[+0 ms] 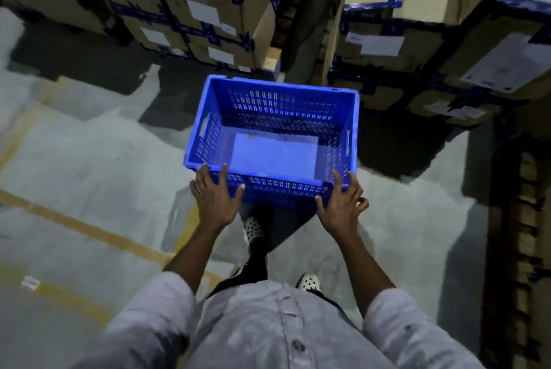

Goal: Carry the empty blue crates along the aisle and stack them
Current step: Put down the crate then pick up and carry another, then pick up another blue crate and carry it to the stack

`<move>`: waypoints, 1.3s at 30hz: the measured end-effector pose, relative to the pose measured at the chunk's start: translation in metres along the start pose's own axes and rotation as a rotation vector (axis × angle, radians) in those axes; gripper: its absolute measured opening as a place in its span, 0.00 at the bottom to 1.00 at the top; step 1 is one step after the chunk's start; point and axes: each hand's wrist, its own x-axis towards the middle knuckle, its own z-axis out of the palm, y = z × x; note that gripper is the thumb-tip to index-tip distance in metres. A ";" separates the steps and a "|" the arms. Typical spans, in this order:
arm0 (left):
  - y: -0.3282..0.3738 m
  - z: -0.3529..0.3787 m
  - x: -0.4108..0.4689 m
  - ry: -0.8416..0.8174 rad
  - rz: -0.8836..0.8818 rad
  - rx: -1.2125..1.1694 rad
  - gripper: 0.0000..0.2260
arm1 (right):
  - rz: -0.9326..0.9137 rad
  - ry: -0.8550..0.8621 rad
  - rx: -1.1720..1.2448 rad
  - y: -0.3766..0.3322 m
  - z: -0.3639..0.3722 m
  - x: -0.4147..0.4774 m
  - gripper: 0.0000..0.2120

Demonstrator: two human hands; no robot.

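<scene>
Left hand (216, 194) and right hand (343, 200) each pinch the near rim of the blue crate (283, 103): fingers hooked over the edge, thumbs spread on the outer wall. The right hand's outer fingers curl loosely past the corner. The crate is held out at 12 o'clock from the body, open side up, above the floor (89, 145). Inside it is only a flat pale sheet (274, 153). Taped cardboard boxes are stacked at 11 o'clock (208, 13) and 1 o'clock (417, 46). A yellow line (89, 231) runs at 8 o'clock. Judgement: carry step; no crate stack in view. Next move calls for locating the stack, squaring the corners and lowering the crate level.
</scene>
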 end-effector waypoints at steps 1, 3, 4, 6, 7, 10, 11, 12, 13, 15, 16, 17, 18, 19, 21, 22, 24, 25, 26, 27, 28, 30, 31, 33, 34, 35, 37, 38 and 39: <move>0.006 0.001 -0.019 0.006 -0.015 -0.020 0.37 | -0.019 -0.022 -0.008 0.003 -0.003 -0.014 0.40; 0.012 0.006 -0.054 0.026 -0.050 -0.070 0.37 | -0.063 -0.096 -0.030 0.008 -0.005 -0.036 0.41; 0.011 0.009 -0.071 0.040 -0.070 -0.101 0.37 | -0.092 -0.141 -0.042 0.008 -0.005 -0.044 0.41; 0.006 0.017 -0.101 0.077 -0.119 -0.147 0.37 | -0.174 -0.221 -0.077 0.006 -0.004 -0.060 0.41; 0.005 0.019 -0.111 0.088 -0.138 -0.172 0.37 | -0.209 -0.248 -0.088 0.003 -0.004 -0.065 0.40; 0.005 0.020 -0.147 0.115 -0.222 -0.260 0.34 | -0.306 -0.314 -0.094 -0.011 -0.003 -0.086 0.39; 0.005 0.019 -0.160 0.114 -0.249 -0.287 0.32 | -0.357 -0.334 -0.105 -0.016 -0.003 -0.093 0.39; 0.004 0.017 -0.171 0.103 -0.269 -0.306 0.30 | -0.408 -0.353 -0.114 -0.022 -0.003 -0.098 0.39; 0.002 0.017 -0.181 0.086 -0.285 -0.322 0.29 | -0.451 -0.374 -0.118 -0.030 -0.002 -0.103 0.38; -0.007 0.017 -0.196 0.045 -0.304 -0.349 0.28 | -0.513 -0.413 -0.114 -0.044 -0.002 -0.109 0.37; -0.015 0.017 -0.203 0.035 -0.313 -0.359 0.29 | -0.542 -0.427 -0.110 -0.053 -0.001 -0.113 0.36; -0.023 0.019 -0.208 0.035 -0.321 -0.373 0.29 | -0.566 -0.441 -0.104 -0.061 0.000 -0.116 0.35; -0.032 0.019 -0.214 0.038 -0.340 -0.391 0.29 | -0.588 -0.458 -0.100 -0.071 0.001 -0.121 0.34; -0.041 0.021 -0.219 0.044 -0.369 -0.414 0.29 | -0.609 -0.476 -0.100 -0.080 0.004 -0.125 0.34; -0.061 0.025 -0.227 0.052 -0.436 -0.467 0.30 | -0.660 -0.499 -0.127 -0.096 0.010 -0.134 0.32; -0.071 0.027 -0.231 0.061 -0.467 -0.492 0.30 | -0.686 -0.513 -0.145 -0.104 0.014 -0.138 0.31; -0.091 0.026 -0.239 0.089 -0.510 -0.538 0.29 | -0.743 -0.554 -0.171 -0.126 0.025 -0.145 0.28; -0.100 0.023 -0.242 0.103 -0.521 -0.567 0.28 | -0.762 -0.578 -0.176 -0.136 0.031 -0.147 0.27; -0.115 0.024 -0.246 0.116 -0.538 -0.598 0.27 | -0.783 -0.606 -0.184 -0.151 0.040 -0.150 0.26; -0.131 0.026 -0.250 0.117 -0.554 -0.630 0.26 | -0.798 -0.631 -0.190 -0.165 0.048 -0.153 0.26; -0.148 0.027 -0.254 0.119 -0.576 -0.664 0.25 | -0.815 -0.659 -0.197 -0.180 0.058 -0.156 0.25; -0.184 0.032 -0.260 0.145 -0.627 -0.719 0.26 | -0.848 -0.727 -0.190 -0.209 0.077 -0.160 0.23; -0.206 0.031 -0.262 0.168 -0.653 -0.744 0.24 | -0.872 -0.762 -0.180 -0.228 0.089 -0.162 0.22; -0.251 0.022 -0.264 0.205 -0.689 -0.784 0.17 | -0.918 -0.813 -0.155 -0.267 0.113 -0.170 0.20; -0.273 0.010 -0.265 0.217 -0.719 -0.802 0.15 | -0.927 -0.827 -0.132 -0.286 0.123 -0.174 0.19; -0.292 -0.001 -0.266 0.230 -0.750 -0.816 0.12 | -0.930 -0.837 -0.104 -0.304 0.130 -0.177 0.18; -0.337 -0.023 -0.268 0.265 -0.808 -0.822 0.09 | -0.953 -0.847 -0.050 -0.346 0.144 -0.186 0.16; -0.357 -0.034 -0.268 0.284 -0.833 -0.824 0.08 | -0.967 -0.853 -0.024 -0.369 0.151 -0.190 0.16; -0.374 -0.041 -0.266 0.301 -0.856 -0.827 0.08 | -0.974 -0.861 0.002 -0.391 0.157 -0.192 0.15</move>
